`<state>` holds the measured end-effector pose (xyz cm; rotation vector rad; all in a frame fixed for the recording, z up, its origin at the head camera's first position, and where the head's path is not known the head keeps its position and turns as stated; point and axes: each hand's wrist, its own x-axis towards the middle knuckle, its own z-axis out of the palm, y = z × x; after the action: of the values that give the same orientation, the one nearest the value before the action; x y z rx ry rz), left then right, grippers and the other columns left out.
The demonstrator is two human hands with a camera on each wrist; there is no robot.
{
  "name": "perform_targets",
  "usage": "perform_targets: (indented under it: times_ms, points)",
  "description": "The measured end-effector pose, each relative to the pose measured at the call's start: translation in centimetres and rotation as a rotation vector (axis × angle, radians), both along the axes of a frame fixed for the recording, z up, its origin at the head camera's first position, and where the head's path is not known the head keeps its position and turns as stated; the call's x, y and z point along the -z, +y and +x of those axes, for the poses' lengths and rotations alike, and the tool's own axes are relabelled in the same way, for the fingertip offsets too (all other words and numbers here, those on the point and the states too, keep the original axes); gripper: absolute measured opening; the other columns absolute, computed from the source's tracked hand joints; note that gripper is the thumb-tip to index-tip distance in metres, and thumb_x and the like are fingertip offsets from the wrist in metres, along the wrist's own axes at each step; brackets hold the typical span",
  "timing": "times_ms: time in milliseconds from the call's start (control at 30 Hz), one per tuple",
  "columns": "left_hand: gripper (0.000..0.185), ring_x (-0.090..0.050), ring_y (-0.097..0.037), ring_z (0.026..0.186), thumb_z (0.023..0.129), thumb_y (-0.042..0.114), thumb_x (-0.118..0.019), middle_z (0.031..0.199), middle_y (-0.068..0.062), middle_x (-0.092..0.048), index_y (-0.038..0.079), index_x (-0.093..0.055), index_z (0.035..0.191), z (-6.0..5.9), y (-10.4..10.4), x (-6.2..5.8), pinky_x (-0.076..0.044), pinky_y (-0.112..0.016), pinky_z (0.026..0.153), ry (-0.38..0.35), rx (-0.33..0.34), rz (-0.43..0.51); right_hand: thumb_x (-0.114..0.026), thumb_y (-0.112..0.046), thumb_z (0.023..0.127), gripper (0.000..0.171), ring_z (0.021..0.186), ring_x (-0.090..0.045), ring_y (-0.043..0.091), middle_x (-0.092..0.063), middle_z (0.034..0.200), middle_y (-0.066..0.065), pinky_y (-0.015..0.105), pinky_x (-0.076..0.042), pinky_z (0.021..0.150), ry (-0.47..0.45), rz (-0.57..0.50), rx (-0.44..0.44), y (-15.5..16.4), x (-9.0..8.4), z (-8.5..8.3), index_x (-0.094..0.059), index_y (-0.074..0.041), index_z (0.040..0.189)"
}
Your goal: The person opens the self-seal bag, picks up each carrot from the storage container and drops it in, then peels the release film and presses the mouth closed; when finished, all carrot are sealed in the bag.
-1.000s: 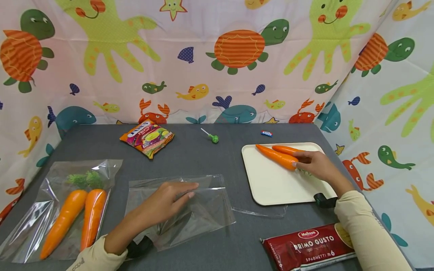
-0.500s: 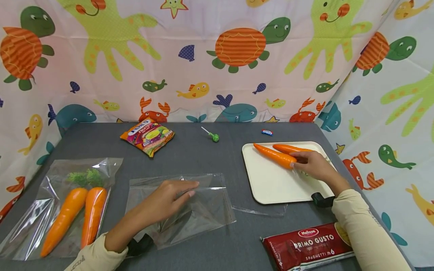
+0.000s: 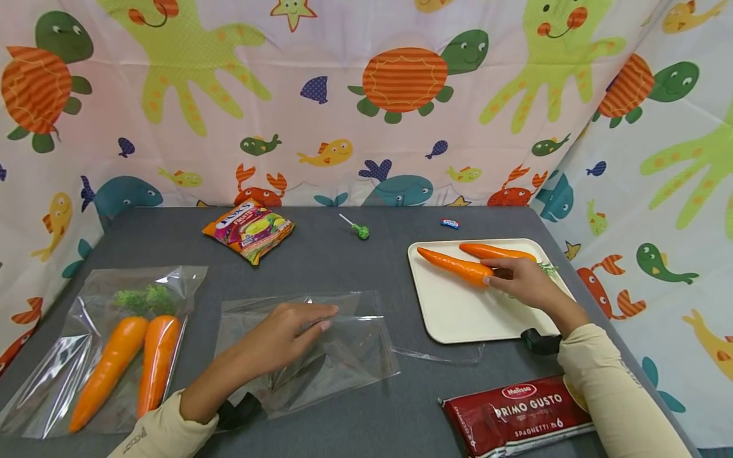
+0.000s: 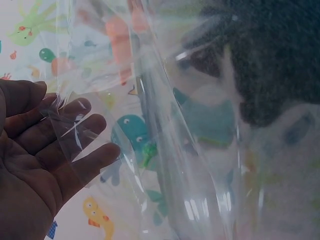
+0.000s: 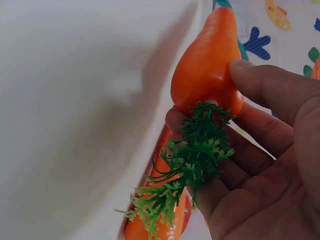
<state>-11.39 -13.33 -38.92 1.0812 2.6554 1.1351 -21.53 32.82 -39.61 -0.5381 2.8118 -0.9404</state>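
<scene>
My right hand [image 3: 523, 281] pinches an orange carrot [image 3: 455, 266] by its thick end, over the cream tray [image 3: 475, 324]. In the right wrist view the thumb lies on the carrot [image 5: 207, 65], and its green leafy top [image 5: 200, 145] hangs in front of the fingers. A second carrot [image 3: 487, 250] lies behind it on the tray, partly hidden by the hand. With my left hand [image 3: 283, 337] I hold a clear plastic bag [image 3: 349, 356]; in the left wrist view the thumb and index finger pinch its film [image 4: 67, 120].
Another clear bag [image 3: 51, 381] with two carrots [image 3: 111, 369] lies at left. At the back are a candy packet [image 3: 250, 230], a green lollipop [image 3: 359, 231] and a small blue-and-red wrapped piece [image 3: 450, 223]. A red spaghetti pack [image 3: 521, 413] lies near the right forearm.
My right hand has shifted a little to the left with the carrot, drawing it away from the second one. The left hand stays almost where it was, on the bag.
</scene>
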Motion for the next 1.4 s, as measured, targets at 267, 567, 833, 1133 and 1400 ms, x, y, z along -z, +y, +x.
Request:
perform_targets:
  times_ms: [267,567,833,1133,1400]
  points:
    - [0.034,-0.059,-0.021,0.118,0.100,0.013,-0.057,0.128,-0.009,-0.062,0.001,-0.060,0.131,-0.1,-0.1,0.2,-0.050,-0.041,0.095,-0.011,0.003,0.001,-0.071,-0.011,0.090,0.038,0.091,-0.063,0.024,-0.066,0.112,0.016,0.022,-0.055,0.073,-0.034,-0.037,-0.030,-1.4,-0.7,0.8,-0.063,0.004,0.125]
    - [0.034,-0.058,-0.022,0.119,0.100,0.012,-0.057,0.129,-0.014,-0.061,-0.001,-0.059,0.131,-0.5,0.0,0.6,-0.050,-0.041,0.095,-0.007,0.005,0.011,-0.072,-0.008,0.089,0.038,0.081,-0.061,0.021,-0.068,0.104,0.010,0.025,-0.054,0.064,-0.082,-0.059,-0.116,-2.5,-1.7,2.1,-0.064,0.003,0.124]
    - [0.033,-0.059,-0.024,0.117,0.099,0.009,-0.058,0.128,-0.016,-0.061,-0.002,-0.060,0.130,-0.6,0.0,0.8,-0.051,-0.041,0.094,0.018,-0.002,0.001,-0.072,-0.011,0.090,0.035,0.081,-0.060,0.018,-0.067,0.107,0.005,0.024,-0.051,0.064,-0.124,-0.066,-0.246,-3.7,-2.8,3.0,-0.066,-0.002,0.123]
    - [0.034,-0.057,-0.024,0.120,0.100,0.011,-0.057,0.130,-0.014,-0.060,-0.001,-0.059,0.131,-0.6,-0.1,0.7,-0.049,-0.042,0.096,0.011,-0.008,-0.024,-0.071,-0.013,0.091,0.034,0.089,-0.060,0.019,-0.068,0.107,0.000,0.028,-0.053,0.075,-0.179,-0.083,-0.365,-5.3,-3.5,3.5,-0.067,-0.007,0.123]
    - [0.035,-0.056,-0.023,0.121,0.100,0.011,-0.057,0.132,-0.011,-0.059,0.000,-0.058,0.133,-0.7,0.0,0.8,-0.049,-0.041,0.097,0.027,0.002,-0.019,-0.071,-0.016,0.091,0.032,0.090,-0.062,0.017,-0.068,0.104,-0.004,0.031,-0.054,0.082,-0.169,-0.088,-0.463,-7.4,-3.2,3.4,-0.068,-0.010,0.122]
